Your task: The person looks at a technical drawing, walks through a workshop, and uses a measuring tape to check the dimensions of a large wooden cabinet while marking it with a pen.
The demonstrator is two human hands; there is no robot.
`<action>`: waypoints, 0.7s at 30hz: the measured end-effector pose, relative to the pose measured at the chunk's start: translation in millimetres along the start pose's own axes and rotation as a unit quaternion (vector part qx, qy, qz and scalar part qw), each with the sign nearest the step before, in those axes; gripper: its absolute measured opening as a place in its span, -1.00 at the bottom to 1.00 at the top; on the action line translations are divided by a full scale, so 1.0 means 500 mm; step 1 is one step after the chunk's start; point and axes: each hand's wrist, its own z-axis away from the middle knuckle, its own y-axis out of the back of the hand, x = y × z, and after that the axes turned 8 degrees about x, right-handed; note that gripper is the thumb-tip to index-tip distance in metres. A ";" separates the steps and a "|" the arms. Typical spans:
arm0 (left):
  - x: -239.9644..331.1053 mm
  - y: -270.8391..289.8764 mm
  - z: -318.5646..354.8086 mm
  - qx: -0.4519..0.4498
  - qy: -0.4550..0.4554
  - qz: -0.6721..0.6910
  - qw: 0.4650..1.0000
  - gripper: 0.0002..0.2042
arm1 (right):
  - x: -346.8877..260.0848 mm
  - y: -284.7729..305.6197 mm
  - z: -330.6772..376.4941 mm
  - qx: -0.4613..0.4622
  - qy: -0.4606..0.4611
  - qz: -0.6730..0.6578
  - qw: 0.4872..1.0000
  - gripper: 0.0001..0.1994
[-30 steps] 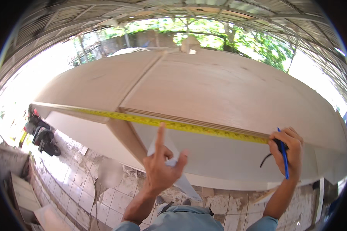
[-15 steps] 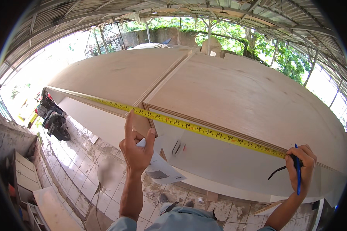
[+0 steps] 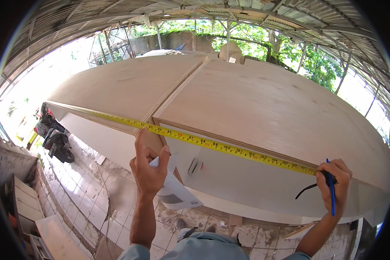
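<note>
Plywood sheets (image 3: 255, 104) fill an open tin-roofed shed, a yellow tape measure (image 3: 212, 144) along their near edge, clamped with a blue pen (image 3: 330, 190) in the right hand (image 3: 336, 184), while the left hand (image 3: 149, 171), fingers apart, has risen to touch it.

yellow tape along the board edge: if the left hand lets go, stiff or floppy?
The tape is a thin, narrow band, so it would probably sag or buckle if unsupported. It lies along the plywood edge, which likely keeps it straight. The right hand holds its case end, so it may snap back.
</note>
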 end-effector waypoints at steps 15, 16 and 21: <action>0.066 -0.023 0.063 -0.109 -0.084 0.043 0.990 -0.25 | -0.002 0.006 0.000 -0.010 0.003 0.013 1.000 -0.91; 0.069 -0.025 0.064 -0.110 -0.084 0.046 0.989 -0.23 | -0.001 0.007 0.000 -0.009 0.000 0.014 1.000 -0.91; 0.069 -0.028 0.072 -0.117 -0.059 0.060 0.990 -0.20 | 0.000 0.006 -0.001 -0.011 0.000 0.013 1.000 -0.90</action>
